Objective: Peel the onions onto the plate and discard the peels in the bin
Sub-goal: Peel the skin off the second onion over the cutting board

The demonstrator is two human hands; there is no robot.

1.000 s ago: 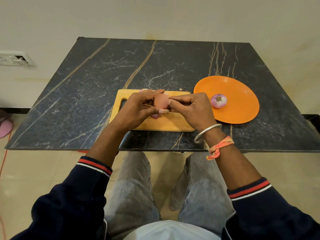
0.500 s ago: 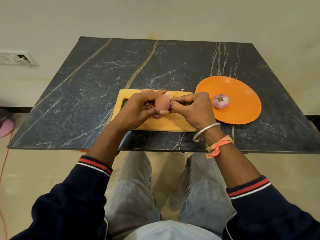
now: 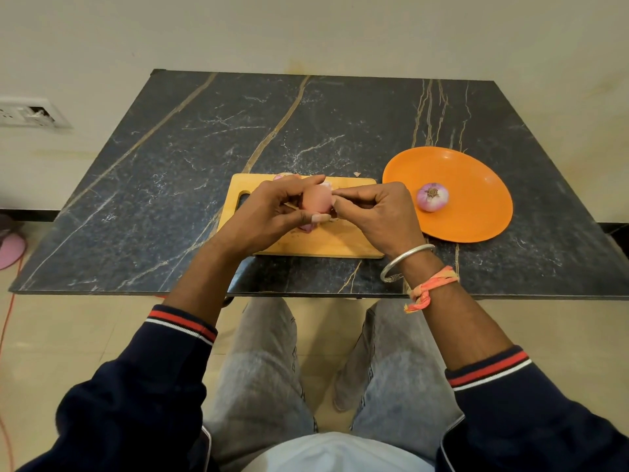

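My left hand (image 3: 272,212) grips a pinkish-brown onion (image 3: 316,201) just above the wooden cutting board (image 3: 326,241). My right hand (image 3: 377,212) pinches the skin on the onion's right side. A peeled purple onion (image 3: 432,196) lies on the orange plate (image 3: 476,212) to the right of the board. Bits of peel (image 3: 308,228) lie on the board under my hands, and another piece (image 3: 282,176) shows at the board's far edge. No bin is in view.
The board and plate sit on a dark marble table (image 3: 204,158) against a cream wall. A wall socket (image 3: 27,114) is at the left. A pink object (image 3: 10,248) lies on the floor at far left. My knees are under the table's near edge.
Both hands stay on the onion with only small finger shifts; the right fingers have worked slightly along the skin. The view has shifted a little.
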